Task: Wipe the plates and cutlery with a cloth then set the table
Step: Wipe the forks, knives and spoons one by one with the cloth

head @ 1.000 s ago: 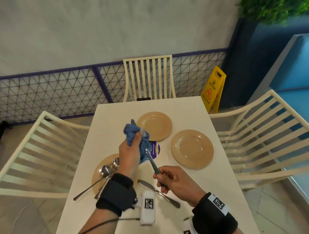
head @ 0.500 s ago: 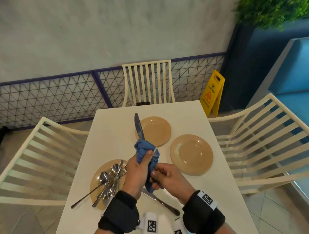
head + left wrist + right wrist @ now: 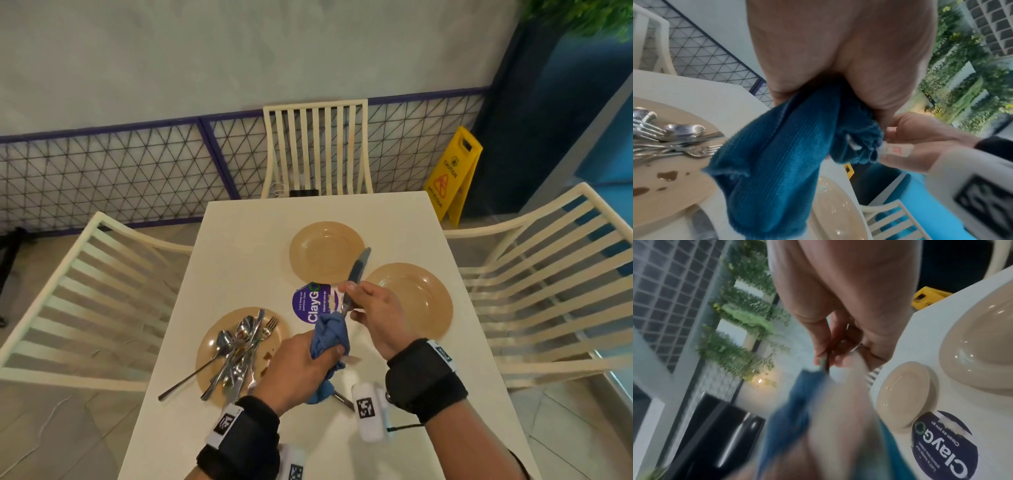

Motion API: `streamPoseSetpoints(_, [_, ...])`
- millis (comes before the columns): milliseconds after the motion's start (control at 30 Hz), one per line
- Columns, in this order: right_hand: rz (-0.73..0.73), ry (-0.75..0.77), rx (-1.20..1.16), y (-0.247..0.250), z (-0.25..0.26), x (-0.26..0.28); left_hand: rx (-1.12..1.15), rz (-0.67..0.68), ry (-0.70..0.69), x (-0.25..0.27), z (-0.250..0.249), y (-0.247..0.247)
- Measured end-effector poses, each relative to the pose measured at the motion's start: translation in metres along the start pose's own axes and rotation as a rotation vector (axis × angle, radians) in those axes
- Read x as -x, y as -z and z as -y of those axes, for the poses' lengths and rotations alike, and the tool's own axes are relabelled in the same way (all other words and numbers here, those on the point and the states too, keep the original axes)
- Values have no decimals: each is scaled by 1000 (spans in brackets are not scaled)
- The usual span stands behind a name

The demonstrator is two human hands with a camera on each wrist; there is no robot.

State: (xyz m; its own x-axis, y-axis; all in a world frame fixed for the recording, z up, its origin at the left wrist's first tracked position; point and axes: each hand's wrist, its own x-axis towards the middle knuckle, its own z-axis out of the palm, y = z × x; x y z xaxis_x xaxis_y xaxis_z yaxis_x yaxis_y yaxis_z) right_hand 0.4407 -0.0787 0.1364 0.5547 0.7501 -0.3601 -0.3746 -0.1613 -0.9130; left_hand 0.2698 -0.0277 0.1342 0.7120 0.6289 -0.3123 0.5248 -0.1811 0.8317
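Left hand (image 3: 301, 363): raised above the bench, back of the hand turned up toward the head camera, fingers and thumb curled tight round a bunched blue cloth (image 3: 329, 337). Left wrist: black strap with a white tagged unit. Left forearm: enters from the lower edge, angled up and to the right.

Right hand (image 3: 375, 317): just beyond and to the right of the left hand, nearly touching it; fingers curled, thumb and fingertips pinching a knife (image 3: 356, 279), apparently at the handle. Right wrist: black strap with a white tagged block. Right forearm: enters from the lower right.
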Motion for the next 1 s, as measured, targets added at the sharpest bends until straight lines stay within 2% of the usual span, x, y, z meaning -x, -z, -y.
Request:
streamPoseSetpoints(67, [-45,-39,-61,5,-2,-4,-30,37,13,2,9,7])
streamPoseSetpoints(233, [52,-69,-32,-15,-18,-2,-39,-46,5,-7,5,15])
streamPoseSetpoints(400, [-81,-49,-140,-5,0,-20,-3,56,10,1,11,11])
streamPoseSetpoints(567, [-2,-101,-69,-26,-20,-10,33,0,2,-8,11,16])
streamPoseSetpoints(667, [-102,-101,-123,-17,-12,-27,33,63,12,-2,21,18])
streamPoseSetpoints(767, [-189,-125,-158,-5,-12,-44,2,161,95,8,39,30])
streamPoseSetpoints(867, [-189,-200,-19,-1,-35,-52,76,142,163,14,59,45])
streamPoseSetpoints(1000, [-149,-296,287,-3,-92,-57,151,-53,182,20,75,72])
